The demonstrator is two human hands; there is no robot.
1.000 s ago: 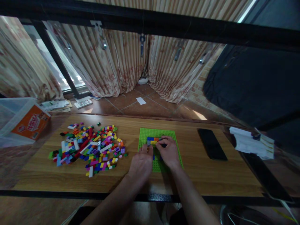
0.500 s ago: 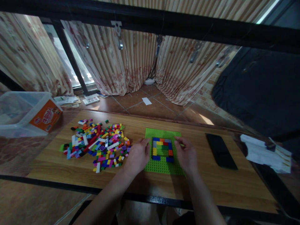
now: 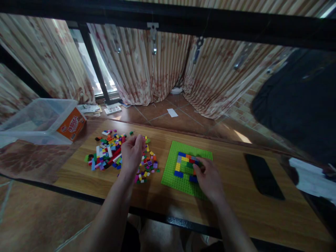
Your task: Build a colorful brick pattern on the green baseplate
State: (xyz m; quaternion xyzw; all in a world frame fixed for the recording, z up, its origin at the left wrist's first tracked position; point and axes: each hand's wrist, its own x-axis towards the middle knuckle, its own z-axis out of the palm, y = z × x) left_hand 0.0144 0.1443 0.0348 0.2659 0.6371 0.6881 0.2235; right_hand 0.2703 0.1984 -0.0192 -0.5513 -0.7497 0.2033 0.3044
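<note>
Bricks [image 3: 179, 174]: ringed on your green baseplate [image 3: 168, 175], far and left sides laid.
Unfinished: side facing baseplate's near edge, gapped.
Right hand [image 3: 210, 176]: you're at the bricks' right side; grasp, can't tell.
Left hand [image 3: 132, 154]: curled over loose pile [image 3: 111, 157], toward surface [image 3: 249, 210] left edge; contents hidden.

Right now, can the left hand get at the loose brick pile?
Probably yes: the left hand is over the loose brick pile, with nothing visible between them, and the right hand is off at the green baseplate. Whether the left hand touches the pile is unclear.
</note>
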